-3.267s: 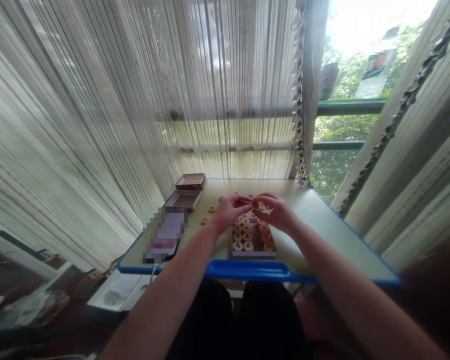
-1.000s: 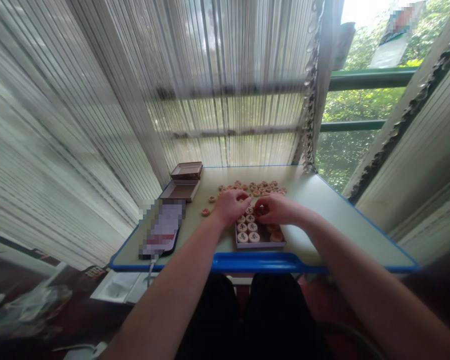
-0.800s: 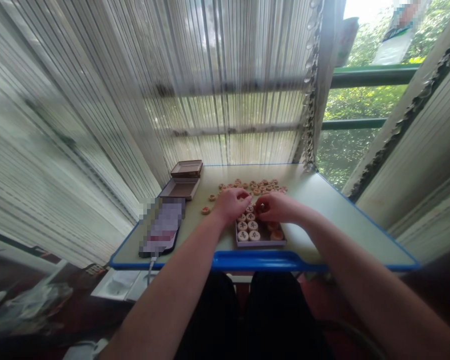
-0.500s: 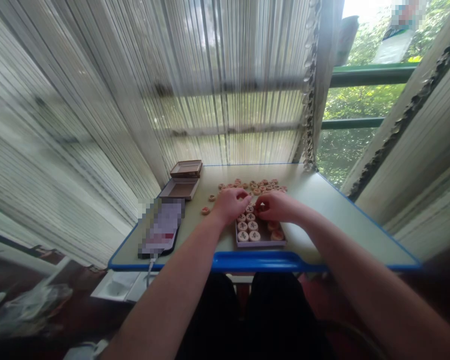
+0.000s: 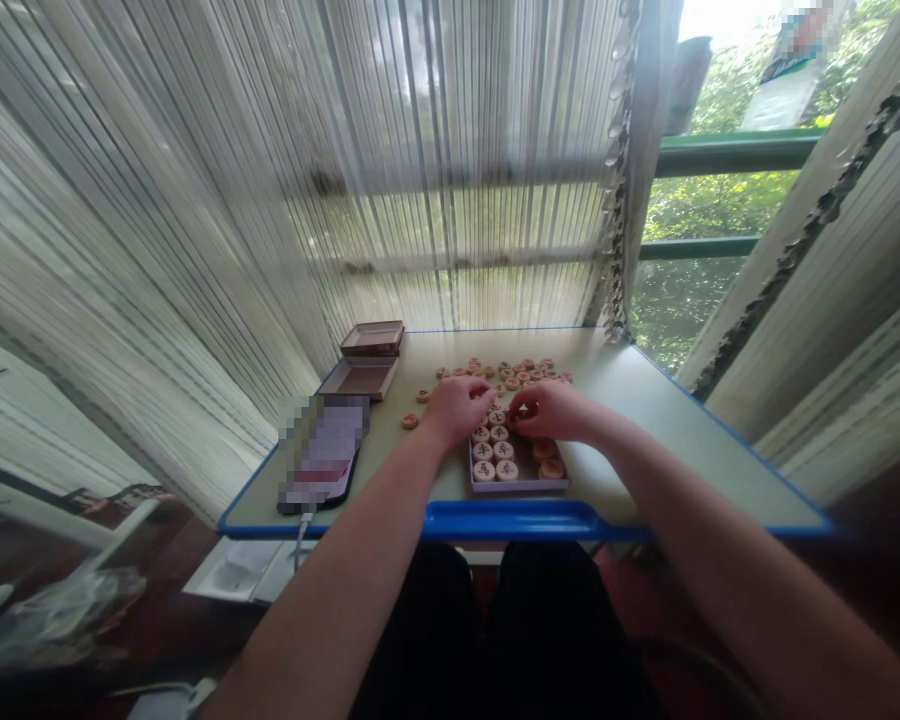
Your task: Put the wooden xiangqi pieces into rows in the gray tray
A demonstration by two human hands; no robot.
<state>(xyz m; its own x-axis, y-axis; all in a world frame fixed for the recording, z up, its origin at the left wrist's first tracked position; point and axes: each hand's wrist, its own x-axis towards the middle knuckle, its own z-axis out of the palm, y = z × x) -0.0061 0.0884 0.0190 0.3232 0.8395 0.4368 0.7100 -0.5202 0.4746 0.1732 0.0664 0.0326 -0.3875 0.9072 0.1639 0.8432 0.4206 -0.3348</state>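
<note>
Pieces [image 5: 503, 452] with dark characters sit in two columns at the left of a shallow, open box [image 5: 520, 487] near the front edge of the bench [image 5: 645, 460]. One marking looks like 士 and another like 卒; the rest are too small for me to read surely. Two reddish pieces [image 5: 550, 469] lie down the box's right side, their marks blurred, with bare floor between the two sides.

Over the box's far end, the left hand [image 5: 459, 410] has its fingers curled inward, thumb close to the fingertips; I can't tell whether they have hold of anything. Across from it, the right hand [image 5: 559, 412] bends its fingers down at the box, a small gap showing between them, and a reddish piece is just at the tips, though I can't see whether it is gripped.

Beyond both hands, loose pieces [image 5: 511, 383] are scattered on the bench, a red-marked one [image 5: 410, 421] apart at the left. Over there too are a phone [image 5: 326, 455], its screen pixelated, a cable [image 5: 305, 525] running from it, and two open brown trays [image 5: 361, 378]. By the window, a packet [image 5: 784, 95] carries lettering I can't make out.

In the earliest view the hands met above the box's far end; now they are apart, with more loose pieces showing behind. Since the last view, both hands have barely moved
</note>
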